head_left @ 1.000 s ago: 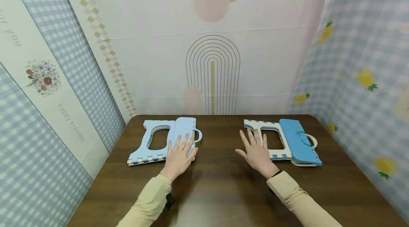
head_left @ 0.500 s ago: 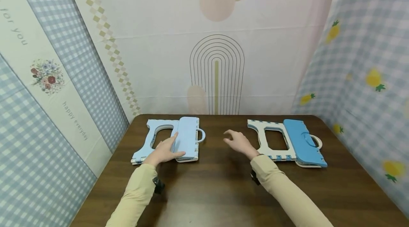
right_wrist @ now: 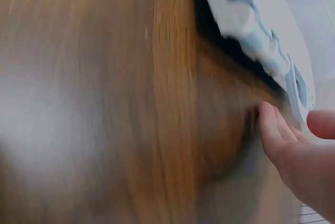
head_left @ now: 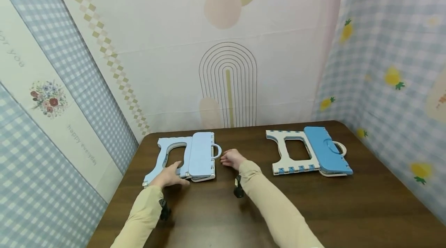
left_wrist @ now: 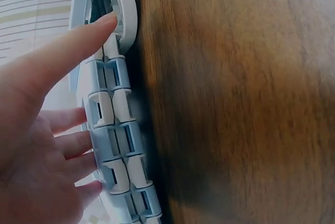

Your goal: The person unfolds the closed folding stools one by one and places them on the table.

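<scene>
Near the table's far-left corner, the left hand (head_left: 169, 177) rests with straight fingers on the pale-blue folded plastic stool (head_left: 195, 154); the right hand (head_left: 231, 158), loosely curled and holding nothing, hovers beside its handle.

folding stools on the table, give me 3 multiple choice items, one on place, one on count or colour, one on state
1. Where does the left hand rest?
A. on the light blue stool
B. on the darker blue stool
C. on the wall

2. How many folded stools lie on the table?
A. one
B. two
C. three

3. How are the stools set?
A. unfolded and standing
B. stacked on each other
C. folded flat, apart

Answers:
1 A: its fingers lie on that stool's near edge, as the left wrist view shows.
2 B: one on the left and one on the right.
3 C: both lie flat with bare table between them, and the right hand is by the light blue stool's handle.
</scene>
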`<act>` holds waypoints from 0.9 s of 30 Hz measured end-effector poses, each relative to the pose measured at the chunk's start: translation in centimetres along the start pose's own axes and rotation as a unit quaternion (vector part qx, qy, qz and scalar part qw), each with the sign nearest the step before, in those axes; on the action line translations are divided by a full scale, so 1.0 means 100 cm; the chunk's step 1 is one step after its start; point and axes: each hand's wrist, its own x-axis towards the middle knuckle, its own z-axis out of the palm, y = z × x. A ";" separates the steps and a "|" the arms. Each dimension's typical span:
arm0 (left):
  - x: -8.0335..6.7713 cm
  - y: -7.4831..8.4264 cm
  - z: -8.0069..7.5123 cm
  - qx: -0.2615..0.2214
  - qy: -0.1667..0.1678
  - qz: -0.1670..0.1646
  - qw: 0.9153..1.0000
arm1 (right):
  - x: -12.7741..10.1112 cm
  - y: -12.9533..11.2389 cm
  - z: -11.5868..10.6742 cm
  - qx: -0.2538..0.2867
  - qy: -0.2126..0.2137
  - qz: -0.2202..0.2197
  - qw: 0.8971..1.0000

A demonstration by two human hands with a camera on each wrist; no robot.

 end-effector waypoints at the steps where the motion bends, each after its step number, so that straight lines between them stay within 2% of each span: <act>1: 0.000 0.000 0.000 0.000 0.000 -0.001 1.000 | 0.027 0.015 -0.004 0.036 -0.007 0.005 0.999; 2: 0.001 -0.001 0.000 0.003 0.002 0.000 1.000 | 0.042 0.024 -0.002 0.063 -0.007 0.010 0.998; 3: 0.000 -0.002 0.000 0.005 0.005 0.002 1.000 | 0.047 0.028 0.002 0.084 -0.006 0.015 0.996; 5: -0.001 -0.006 0.000 0.009 0.015 0.013 1.000 | 0.036 0.024 0.015 0.103 -0.004 0.014 0.995; 6: -0.001 -0.007 0.000 0.011 0.020 0.020 1.000 | -0.001 0.004 0.027 0.106 -0.002 0.010 0.994; 8: 0.000 -0.010 0.001 0.016 0.034 0.038 0.999 | -0.061 -0.028 0.045 0.107 0.018 -0.006 0.994; 10: 0.002 -0.013 0.003 0.018 0.045 0.057 0.997 | -0.099 -0.046 0.051 0.112 0.025 -0.029 0.993; 12: 0.004 -0.015 0.006 0.026 0.056 0.069 0.996 | -0.122 -0.054 0.053 0.111 0.039 -0.040 0.992; 16: 0.000 -0.022 0.017 0.037 0.065 0.061 0.995 | -0.120 -0.037 0.050 0.105 0.031 -0.029 0.994; 19: 0.001 -0.018 0.019 0.046 0.065 0.064 0.995 | -0.114 -0.031 0.044 0.101 0.031 -0.020 0.994; 20: 0.001 -0.017 0.019 0.051 0.063 0.067 0.994 | -0.118 -0.035 0.044 0.095 0.033 -0.022 0.995; 22: 0.002 -0.013 0.018 0.071 0.068 0.068 0.993 | -0.147 -0.056 0.052 0.073 0.047 -0.028 0.996; 27: 0.005 -0.007 0.013 0.114 0.097 0.058 0.987 | -0.252 -0.134 0.081 0.025 0.079 -0.033 0.996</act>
